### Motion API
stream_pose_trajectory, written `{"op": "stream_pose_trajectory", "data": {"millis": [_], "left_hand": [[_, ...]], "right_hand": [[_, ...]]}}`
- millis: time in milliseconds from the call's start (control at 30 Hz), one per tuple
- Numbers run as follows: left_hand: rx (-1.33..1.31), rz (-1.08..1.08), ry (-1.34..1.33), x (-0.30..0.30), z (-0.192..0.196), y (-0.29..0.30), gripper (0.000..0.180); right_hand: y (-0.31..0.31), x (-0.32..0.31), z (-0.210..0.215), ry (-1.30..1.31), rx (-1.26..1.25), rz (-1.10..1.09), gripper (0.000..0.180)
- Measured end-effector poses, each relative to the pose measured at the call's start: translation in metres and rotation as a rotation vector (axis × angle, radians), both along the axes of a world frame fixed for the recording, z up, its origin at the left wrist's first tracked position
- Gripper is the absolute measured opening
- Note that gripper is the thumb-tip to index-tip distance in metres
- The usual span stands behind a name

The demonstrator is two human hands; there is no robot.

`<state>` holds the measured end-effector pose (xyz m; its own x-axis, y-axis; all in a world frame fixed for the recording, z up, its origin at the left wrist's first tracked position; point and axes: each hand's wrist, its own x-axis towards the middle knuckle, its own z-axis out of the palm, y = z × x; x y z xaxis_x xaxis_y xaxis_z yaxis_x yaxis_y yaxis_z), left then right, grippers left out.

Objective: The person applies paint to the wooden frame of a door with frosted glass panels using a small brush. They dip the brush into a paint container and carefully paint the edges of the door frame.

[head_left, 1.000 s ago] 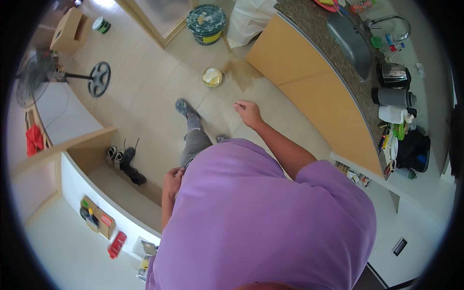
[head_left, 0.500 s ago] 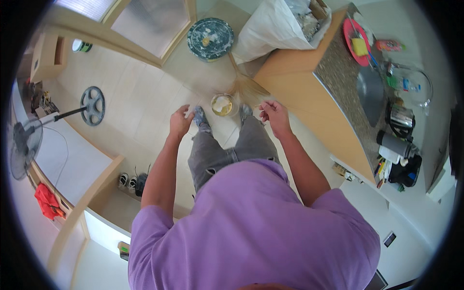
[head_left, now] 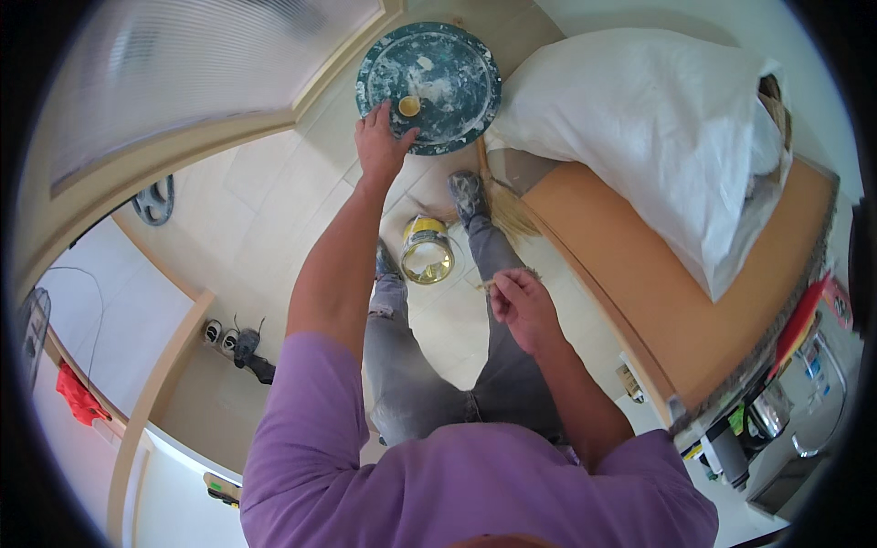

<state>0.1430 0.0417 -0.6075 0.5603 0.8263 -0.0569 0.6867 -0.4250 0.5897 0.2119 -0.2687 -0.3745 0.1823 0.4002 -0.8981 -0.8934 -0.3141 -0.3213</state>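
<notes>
- A person in a purple T-shirt bends forward, left arm outstretched, the left hand open with fingers spread at the edge of a white-spattered, dark green bucket lid; whether the fingertips press on it cannot be told.
- A small, round tan piece sits on the lid, just beside the left hand's fingers and thumb.
- The right hand, held over the thigh, is partly closed, thumb and fingers pinching a thin, pale item too small to identify.
- Between the lower legs, a can with a yellow band stands on the pale tiled floor, its shiny rim facing up.
- Grey, ripped jeans end in stained shoes, one on either side of the can.
- A straw broom lies near the right foot, its handle running toward the bucket lid.
- At right, a bulging white sack overlaps the tan cabinet; beyond it are a red plate and a metal kettle.
- At left stand a ribbed-glass panel, a spoked round base and, lower down, pairs of footwear.
</notes>
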Motion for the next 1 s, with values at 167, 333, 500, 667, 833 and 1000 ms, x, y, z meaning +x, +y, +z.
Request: {"op": "stream_pose_trajectory", "data": {"millis": [167,333,500,667,833,1000], "left_hand": [[0.052,0.042,0.049,0.028,-0.023,0.006,0.066],[-0.107,0.099,-0.200,0.020,0.018,0.004,0.050],[-0.113,0.025,-0.408,-0.008,0.180,-0.001,0.046],[-0.026,0.041,-0.403,-0.071,0.349,-0.006,0.046],[0.005,0.018,-0.413,-0.129,0.482,-0.012,0.052],[0.101,0.094,-0.335,-0.159,0.558,-0.027,0.046]], "right_hand": [[-0.012,0.027,-0.009,-0.020,-0.038,0.032,0.016],[0.019,0.031,0.008,-0.079,0.024,0.083,0.017],[0.075,0.016,0.074,-0.213,0.160,0.093,0.016],[0.141,0.007,0.200,-0.467,0.357,0.221,0.021],[0.187,-0.020,0.328,-1.198,0.643,0.438,0.014],[0.227,-0.035,0.364,-1.695,0.894,0.580,0.012]]}}
